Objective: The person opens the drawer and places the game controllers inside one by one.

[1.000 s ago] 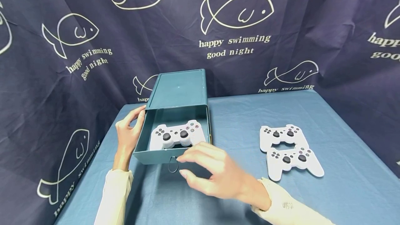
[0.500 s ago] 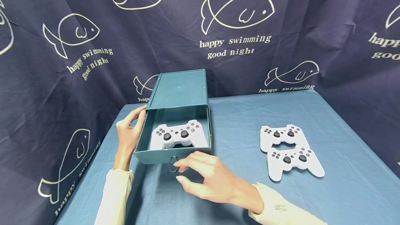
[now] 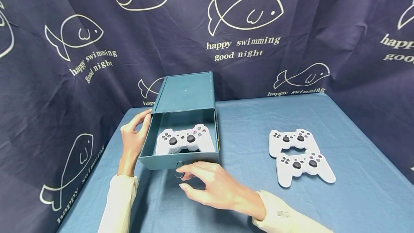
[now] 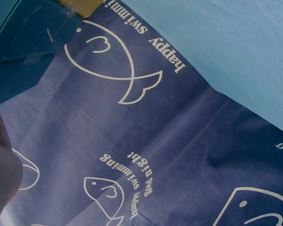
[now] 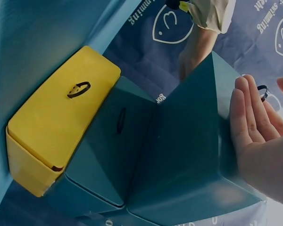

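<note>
A teal drawer cabinet (image 3: 185, 91) stands at the back of the table with its top drawer (image 3: 158, 161) pulled out. Inside that drawer lies a white game controller (image 3: 205, 143). My left hand (image 3: 133, 137) rests against the cabinet's left side, near the front edge. In front of the drawer, my right hand (image 3: 213, 186) has its fingers at the black pull ring (image 3: 179, 174), with the thumb held apart below. The right wrist view shows the fingers (image 5: 252, 113) lying straight along the drawer front, beside the ring. Most of the left hand is out of the left wrist view.
Two more white controllers lie at the right, the near one (image 3: 305, 173) overlapping the far one (image 3: 292, 137). Beneath the pulled-out drawer, a second teal drawer (image 5: 101, 155) and a yellow drawer (image 5: 47, 127) sit shut. A dark fish-print curtain (image 3: 181, 46) hangs behind the table.
My right hand has moved left and slightly down along the drawer front, bringing its fingers to the pull ring. The left hand, the drawer and the controllers stay where they were.
</note>
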Motion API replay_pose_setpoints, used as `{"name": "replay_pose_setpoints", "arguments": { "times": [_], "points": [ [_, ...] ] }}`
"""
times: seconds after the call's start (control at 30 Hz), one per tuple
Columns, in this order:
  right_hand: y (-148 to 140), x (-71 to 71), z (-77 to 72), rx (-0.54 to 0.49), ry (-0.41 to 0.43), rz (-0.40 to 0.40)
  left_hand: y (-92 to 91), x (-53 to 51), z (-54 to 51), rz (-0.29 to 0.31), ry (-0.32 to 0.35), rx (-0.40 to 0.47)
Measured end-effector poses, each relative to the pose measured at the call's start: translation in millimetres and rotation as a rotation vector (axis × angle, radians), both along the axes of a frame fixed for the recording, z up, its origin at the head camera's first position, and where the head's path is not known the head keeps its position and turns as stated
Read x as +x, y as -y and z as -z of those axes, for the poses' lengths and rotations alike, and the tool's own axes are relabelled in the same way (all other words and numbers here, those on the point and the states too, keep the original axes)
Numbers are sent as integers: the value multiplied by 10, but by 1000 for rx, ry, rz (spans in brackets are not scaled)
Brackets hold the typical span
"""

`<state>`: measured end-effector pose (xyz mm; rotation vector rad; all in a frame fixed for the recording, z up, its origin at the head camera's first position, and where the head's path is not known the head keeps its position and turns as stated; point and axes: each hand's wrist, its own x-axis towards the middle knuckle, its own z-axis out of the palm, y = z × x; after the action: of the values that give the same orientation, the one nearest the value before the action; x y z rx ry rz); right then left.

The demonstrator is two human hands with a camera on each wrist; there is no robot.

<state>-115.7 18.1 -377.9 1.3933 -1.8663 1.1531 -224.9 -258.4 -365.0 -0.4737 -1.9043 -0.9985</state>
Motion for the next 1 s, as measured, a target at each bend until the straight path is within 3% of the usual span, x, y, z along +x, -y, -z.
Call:
{"name": "replay_pose_setpoints", "arguments": {
  "times": [0.27,1.0],
  "points": [
    [67,-42,37,-32,-28,-29,-2,3,0,-3,-13,1],
    [101,-93,57,-28,15,-94,11,-33,25,-12,-9,9]
  ]
}}
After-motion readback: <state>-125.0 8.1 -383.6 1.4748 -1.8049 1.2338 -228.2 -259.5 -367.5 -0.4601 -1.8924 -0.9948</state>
